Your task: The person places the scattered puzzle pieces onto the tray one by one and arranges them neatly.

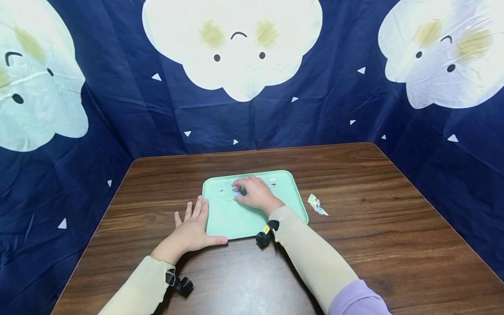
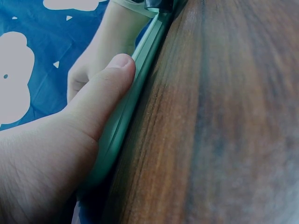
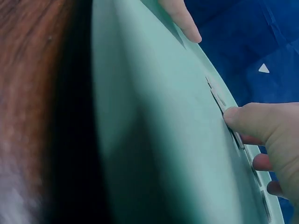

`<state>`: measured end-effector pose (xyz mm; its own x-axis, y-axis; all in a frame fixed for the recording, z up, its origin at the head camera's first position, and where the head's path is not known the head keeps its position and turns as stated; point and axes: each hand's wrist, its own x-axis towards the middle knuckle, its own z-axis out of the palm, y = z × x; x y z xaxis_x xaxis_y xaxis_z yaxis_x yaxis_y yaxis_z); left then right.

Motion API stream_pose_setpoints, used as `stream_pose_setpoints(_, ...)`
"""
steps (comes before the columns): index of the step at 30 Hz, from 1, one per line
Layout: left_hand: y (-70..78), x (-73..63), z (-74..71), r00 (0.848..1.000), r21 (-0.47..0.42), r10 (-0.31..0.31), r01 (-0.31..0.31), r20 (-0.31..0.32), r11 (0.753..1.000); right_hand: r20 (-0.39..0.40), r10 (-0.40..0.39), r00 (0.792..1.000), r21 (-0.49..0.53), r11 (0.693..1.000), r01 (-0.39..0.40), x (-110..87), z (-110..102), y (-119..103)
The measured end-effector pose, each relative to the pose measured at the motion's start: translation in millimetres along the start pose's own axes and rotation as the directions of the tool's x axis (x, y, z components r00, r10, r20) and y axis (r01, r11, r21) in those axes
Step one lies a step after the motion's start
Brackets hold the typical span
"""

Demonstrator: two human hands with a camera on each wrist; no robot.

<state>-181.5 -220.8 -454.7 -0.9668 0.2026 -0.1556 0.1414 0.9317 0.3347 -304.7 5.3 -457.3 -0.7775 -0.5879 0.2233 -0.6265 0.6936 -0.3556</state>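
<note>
A mint-green tray (image 1: 236, 223) lies on the wooden table. My left hand (image 1: 193, 232) spreads over its near left corner, the fingers along the left rim and the thumb (image 2: 110, 84) against the front edge. Over the tray's far part, my right hand (image 1: 253, 192) bends its thumb and fingers about a flat printed piece (image 1: 236, 193) and grips it low on the tray surface. The right thumb (image 3: 243, 119) touches the thin piece in the right wrist view. Another pale flat piece (image 1: 218, 190) lies just left of it. The fingers partly hide the gripped piece.
Small printed pieces (image 1: 273, 180) lie at the tray's far right. A crumpled, colourful scrap (image 1: 317, 204) rests on the table (image 1: 374, 227) right of the tray. Dark blue cloth (image 1: 252, 122) with white clouds surrounds the table's back and sides.
</note>
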Motion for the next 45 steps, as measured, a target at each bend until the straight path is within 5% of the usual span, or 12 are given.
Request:
stream_pose_setpoints(10,-1.0,3.1,-0.7,1.000,0.006,-0.004,0.004,0.002,1.000,0.026,0.056,0.998,0.008,0.998,-0.056,-0.2,-7,-4)
stream_pose_setpoints(21,-1.5,7.2,-4.9,1.000,0.030,-0.002,0.002,0.002,1.000,-0.006,0.106,0.994,0.212,0.972,-0.102,-4.8,-19,8)
stream_pose_setpoints(34,-8.9,-0.2,-5.2,1.000,0.009,-0.007,0.007,-0.020,1.000,-0.167,0.220,0.961,0.340,0.928,-0.154,-48.2,-50,50)
stream_pose_setpoints(45,-4.4,0.4,4.2,1.000,0.014,-0.010,0.010,-0.018,1.000,-0.181,0.309,0.934,0.338,0.911,-0.236,-86.9,-70,86)
